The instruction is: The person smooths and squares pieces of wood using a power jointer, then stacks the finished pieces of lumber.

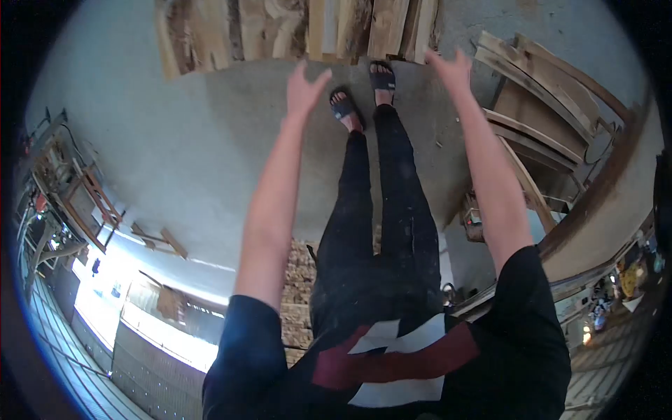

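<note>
Head view: both hands released and spread, held out toward a row of rough wooden boards.

Left hand (306,92) has its thumb well apart from its fingers, the grip loose, nearest the close edge of the wooden boards (273,31). Right hand (451,70) is likewise splayed and free, its fingertips by the right end of that edge; whether either hand touches wood, I cannot tell. The boards, some showing bark, are side by side on the grey floor (231,133), just beyond the sandals (383,75). More planks (539,87) are gathered to the right. Near the right forearm is a boxy object (473,218); any contents are too small to tell.
</note>
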### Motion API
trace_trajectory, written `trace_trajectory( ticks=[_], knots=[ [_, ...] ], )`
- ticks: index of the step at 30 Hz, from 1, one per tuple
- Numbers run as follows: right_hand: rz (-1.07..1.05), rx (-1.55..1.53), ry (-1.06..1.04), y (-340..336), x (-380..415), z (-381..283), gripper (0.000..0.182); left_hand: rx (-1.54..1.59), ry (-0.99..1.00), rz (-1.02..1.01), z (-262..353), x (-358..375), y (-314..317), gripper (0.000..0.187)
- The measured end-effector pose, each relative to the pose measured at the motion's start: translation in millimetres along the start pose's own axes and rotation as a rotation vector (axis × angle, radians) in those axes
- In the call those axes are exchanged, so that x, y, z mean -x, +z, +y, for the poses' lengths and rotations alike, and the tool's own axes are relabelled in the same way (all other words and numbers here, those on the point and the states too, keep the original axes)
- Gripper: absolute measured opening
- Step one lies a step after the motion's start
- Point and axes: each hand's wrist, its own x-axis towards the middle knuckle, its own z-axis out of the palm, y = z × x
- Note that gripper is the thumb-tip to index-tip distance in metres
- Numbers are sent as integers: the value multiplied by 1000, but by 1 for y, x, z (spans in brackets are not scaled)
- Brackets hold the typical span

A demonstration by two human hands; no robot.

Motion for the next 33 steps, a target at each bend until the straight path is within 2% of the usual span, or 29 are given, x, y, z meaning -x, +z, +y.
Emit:
trace_trajectory(
  ticks=[1,2,3,5,7,8,10,11,14,16,17,18,19,21,24,25,26,29,31,33],
  knots=[
    [3,-9,55,15,-38,-9,123,-24,24,1,26,-29,1,87],
    [32,-11,63,36,-79,-2,125,66,85,-63,27,-67,14,94],
    [67,-11,61,51,-114,6,127,-11,122,-25,25,-109,33,99],
    [-25,-11,128,53,-135,13,129,-68,113,-16,45,-144,58,104],
    [-160,-116,263,49,-141,-7,134,-227,-85,-193,96,-157,65,126],
    [-217,-182,316,49,-146,-23,137,-215,-98,-195,93,-156,84,126],
    [-266,-259,354,61,-151,-28,139,-432,-122,20,94,-158,107,133],
    [-225,-290,328,68,-149,-23,133,-479,-185,54,98,-156,112,136],
    [-195,-366,237,70,-129,-29,125,-336,-164,188,91,-152,116,135],
    [-162,-315,351,76,-130,-27,135,-292,-200,155,82,-153,120,131],
    [-160,-324,341,85,-133,-14,135,-311,-81,301,69,-151,126,123],
    [-122,-380,235,100,-143,13,127,-324,47,449,58,-149,133,117],
    [-78,-439,120,109,-150,26,119,-317,70,471,53,-148,136,117],
    [-73,-477,145,102,-131,15,115,-324,-8,341,42,-146,135,127],
    [-23,-411,247,99,-100,21,104,-304,-111,255,47,-117,132,122],
    [-14,-415,215,111,-98,49,100,-290,-86,270,45,-107,132,122],
    [-7,-416,186,117,-96,69,96,-299,-103,252,41,-95,134,119],
    [-117,-514,213,100,-42,66,99,-311,-95,269,15,-54,129,104],
    [-125,-520,214,103,-34,90,98,-88,-53,263,-27,-44,123,100],
    [-179,-473,306,109,-32,123,98,114,-393,166,-46,-38,111,91]
  ],
)
